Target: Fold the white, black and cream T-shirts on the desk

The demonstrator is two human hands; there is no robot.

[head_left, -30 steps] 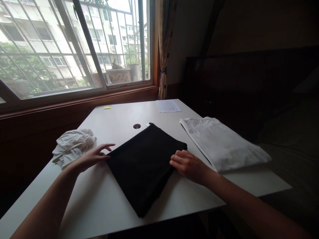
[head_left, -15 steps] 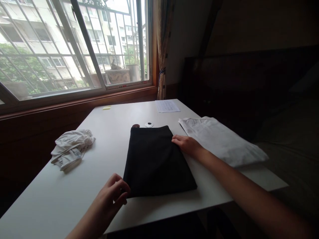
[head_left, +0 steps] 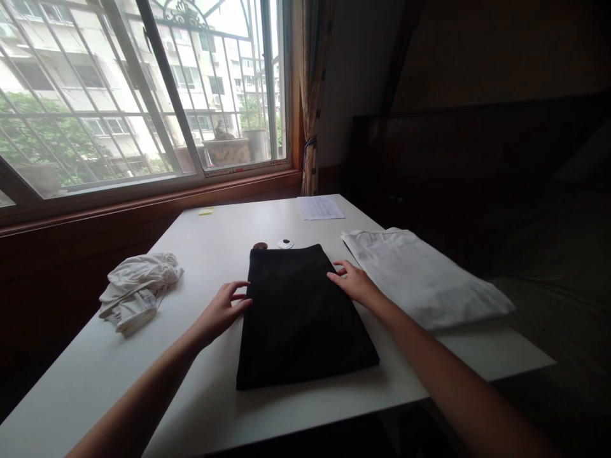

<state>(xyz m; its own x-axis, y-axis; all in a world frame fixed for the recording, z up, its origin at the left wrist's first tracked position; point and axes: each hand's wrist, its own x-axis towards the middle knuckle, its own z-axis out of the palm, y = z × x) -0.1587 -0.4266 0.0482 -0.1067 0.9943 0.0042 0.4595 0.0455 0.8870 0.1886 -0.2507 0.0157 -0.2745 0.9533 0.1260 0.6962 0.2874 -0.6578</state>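
Note:
A folded black cloth garment (head_left: 300,318) lies flat on the white table (head_left: 200,388), its narrower end away from me. My left hand (head_left: 224,308) is at its left edge, fingers apart, the tips touching or just beside the fabric. On the opposite side, my right hand (head_left: 352,281) rests at the upper right edge with thumb and fingers spread. Neither hand visibly grips the cloth. What kind of garment it is cannot be made out.
A folded white garment (head_left: 424,280) lies on the right of the table, and a crumpled white cloth (head_left: 138,286) on the left. Farther back are printed papers (head_left: 321,207), a yellow note (head_left: 205,211), a white round grommet (head_left: 285,243) and a brown round piece (head_left: 260,245). A window stands behind.
My left hand has let go of the black cloth's near left corner and moved up along its left edge. The right hand's fingers have spread at nearly the same spot.

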